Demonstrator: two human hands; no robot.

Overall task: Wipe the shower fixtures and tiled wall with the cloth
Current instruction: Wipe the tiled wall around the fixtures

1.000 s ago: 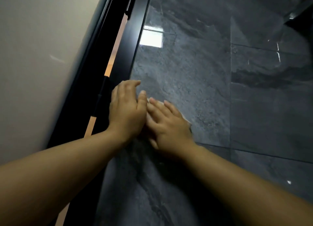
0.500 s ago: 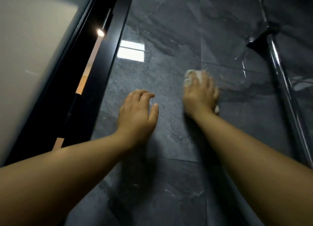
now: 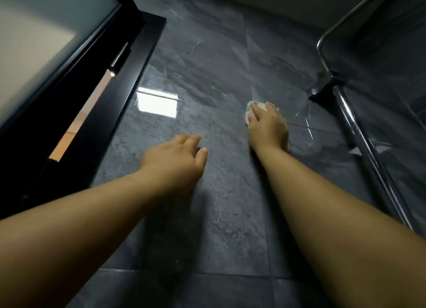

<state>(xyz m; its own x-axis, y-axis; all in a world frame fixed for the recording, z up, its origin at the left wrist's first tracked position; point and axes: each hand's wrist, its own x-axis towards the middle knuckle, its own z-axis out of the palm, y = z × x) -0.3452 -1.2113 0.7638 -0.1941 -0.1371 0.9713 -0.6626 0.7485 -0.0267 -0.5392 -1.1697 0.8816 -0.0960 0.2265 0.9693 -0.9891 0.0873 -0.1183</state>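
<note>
A dark grey tiled wall [image 3: 207, 77] fills the middle of the view. My right hand [image 3: 267, 125] presses a small white cloth [image 3: 250, 110] flat against the wall; only the cloth's upper left edge shows past my fingers. My left hand [image 3: 177, 160] rests on the tiles lower and to the left, fingers relaxed and holding nothing. A chrome shower rail [image 3: 359, 134] runs along the right side, fixed to the wall by a dark bracket [image 3: 327, 88].
A black door frame [image 3: 110, 95] with frosted glass [image 3: 41, 38] stands on the left. A bright window reflection [image 3: 156, 102] shines on the tile. A pale ceiling strip [image 3: 276, 1] runs along the top.
My right hand has slid the cloth up and to the right, away from my left hand. The view has swung right and up, bringing in the chrome rail.
</note>
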